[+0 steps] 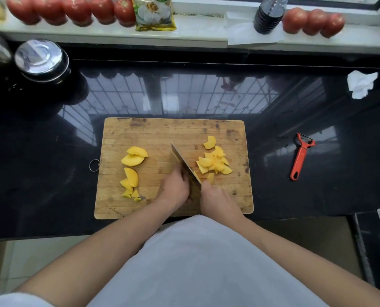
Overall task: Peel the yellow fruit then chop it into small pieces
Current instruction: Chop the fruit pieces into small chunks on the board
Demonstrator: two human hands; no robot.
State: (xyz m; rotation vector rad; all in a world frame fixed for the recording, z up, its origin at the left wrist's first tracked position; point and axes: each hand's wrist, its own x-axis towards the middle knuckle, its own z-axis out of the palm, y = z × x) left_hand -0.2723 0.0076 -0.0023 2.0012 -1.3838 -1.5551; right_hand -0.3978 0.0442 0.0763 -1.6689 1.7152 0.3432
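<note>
Glossy black stone forms the table (pixel 273 173), mirroring a window grille, and a worn, stained rectangular wooden cutting board (pixel 162 134) with a metal ring at its left edge lies on it. On the board's left part sit larger peeled yellow fruit wedges (pixel 133 158), smooth and curved, with a few small triangular bits below them. On the board's right part lies a heap of chopped fruit pieces (pixel 214 161); they overlap too much to count. Between the two groups a broad steel knife (pixel 181 159) slants across the board. The right hand (pixel 217 199) has its fingers wrapped round the knife's handle, which is hidden. The left hand (pixel 175 187) sits against the blade's left face, fingers curled; what they hold, if anything, is hidden. Right of the board, well apart, lies one red plastic peeler (pixel 301 157). Beyond the board, eight blurred red tomatoes (pixel 73 9) line a pale ledge.
</note>
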